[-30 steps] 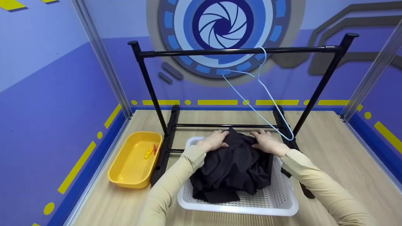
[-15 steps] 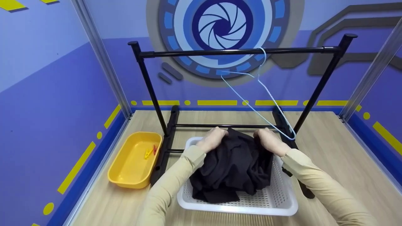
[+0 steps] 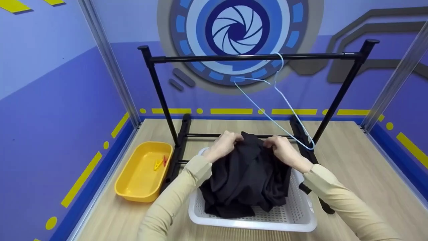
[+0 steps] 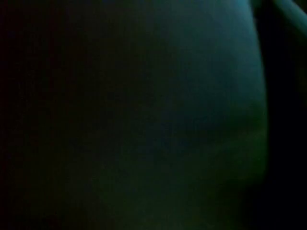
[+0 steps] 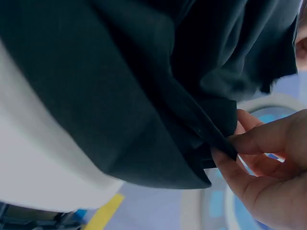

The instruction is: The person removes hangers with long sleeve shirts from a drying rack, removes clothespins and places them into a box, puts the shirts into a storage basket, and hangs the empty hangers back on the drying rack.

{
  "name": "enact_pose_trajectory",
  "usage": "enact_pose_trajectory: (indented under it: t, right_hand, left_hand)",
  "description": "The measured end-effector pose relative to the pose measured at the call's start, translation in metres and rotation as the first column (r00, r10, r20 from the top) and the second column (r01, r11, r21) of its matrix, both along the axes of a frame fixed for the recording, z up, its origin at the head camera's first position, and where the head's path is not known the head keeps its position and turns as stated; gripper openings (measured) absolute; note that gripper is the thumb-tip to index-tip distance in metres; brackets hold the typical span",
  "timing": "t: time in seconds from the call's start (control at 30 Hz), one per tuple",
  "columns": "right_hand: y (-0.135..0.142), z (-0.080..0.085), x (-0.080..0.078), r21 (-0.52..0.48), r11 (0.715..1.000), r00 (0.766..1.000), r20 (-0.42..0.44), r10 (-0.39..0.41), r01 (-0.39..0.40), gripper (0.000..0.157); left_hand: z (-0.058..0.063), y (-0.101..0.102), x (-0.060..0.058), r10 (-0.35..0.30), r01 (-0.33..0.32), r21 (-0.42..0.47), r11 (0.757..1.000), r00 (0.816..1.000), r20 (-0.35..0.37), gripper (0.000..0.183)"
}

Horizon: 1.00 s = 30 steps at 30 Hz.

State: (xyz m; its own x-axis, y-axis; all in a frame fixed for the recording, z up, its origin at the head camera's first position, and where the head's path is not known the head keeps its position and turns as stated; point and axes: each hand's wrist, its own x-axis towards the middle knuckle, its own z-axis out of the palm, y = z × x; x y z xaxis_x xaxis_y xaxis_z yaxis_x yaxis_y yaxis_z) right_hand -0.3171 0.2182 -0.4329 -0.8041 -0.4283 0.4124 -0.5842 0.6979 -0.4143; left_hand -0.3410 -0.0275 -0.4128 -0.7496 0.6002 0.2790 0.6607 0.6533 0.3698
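Note:
A bunched black cloth garment (image 3: 247, 177) lies in a white perforated basket (image 3: 254, 226), its far edge raised between the two hands. My left hand (image 3: 223, 144) pinches the garment's upper left edge in the head view. On the other side my right hand (image 3: 282, 149) pinches its upper right edge; the right wrist view shows the thumb and fingers (image 5: 268, 163) closed on a folded edge of the dark fabric (image 5: 129, 110). The left wrist view is almost wholly dark. What kind of garment it is stays hidden in the folds.
Behind the basket stands a black rack (image 3: 254, 57), with a light blue wire hanger (image 3: 291, 103) on its bar, near my right hand. At left is a yellow tub (image 3: 142, 177) holding a yellow clothespin (image 3: 157, 164) and a red clothespin (image 3: 165, 160). Walls enclose the table (image 3: 347, 160).
Both hands have gone from lying spread on the garment to pinching its edges. They have lifted its far edge a little, and the folds hang smoother. The hanger has swung slightly.

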Motion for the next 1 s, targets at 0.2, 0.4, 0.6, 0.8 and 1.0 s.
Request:
enact_pose_trajectory:
  t: [0.2,0.4,0.6,0.8,1.0]
  right_hand:
    - [-0.013,0.016,0.018,-0.035,0.997,0.998,-0.004,0.062,-0.062,0.034]
    - [-0.013,0.032,0.031,0.009,0.994,0.985,0.133,0.111,-0.113,0.045]
    - [-0.010,0.036,0.036,0.120,0.973,0.941,0.301,0.156,-0.200,0.057]
    - [-0.009,0.029,0.037,0.222,0.891,0.834,0.493,0.248,-0.397,0.053]
    - [-0.011,0.021,0.040,0.292,0.795,0.718,0.654,0.239,-0.531,0.050]
  left_hand:
    - [0.019,-0.005,0.014,-0.078,0.074,0.061,0.995,0.994,0.076,0.036]
    - [0.029,-0.011,0.028,-0.238,0.232,0.057,0.971,0.964,0.116,0.046]
    - [0.029,-0.013,0.035,-0.323,0.339,-0.066,0.939,0.929,0.181,0.047]
    - [0.016,-0.009,0.037,-0.354,0.412,-0.162,0.897,0.888,0.294,0.041]
    - [0.000,-0.002,0.040,-0.298,0.403,-0.287,0.869,0.889,0.347,0.035]
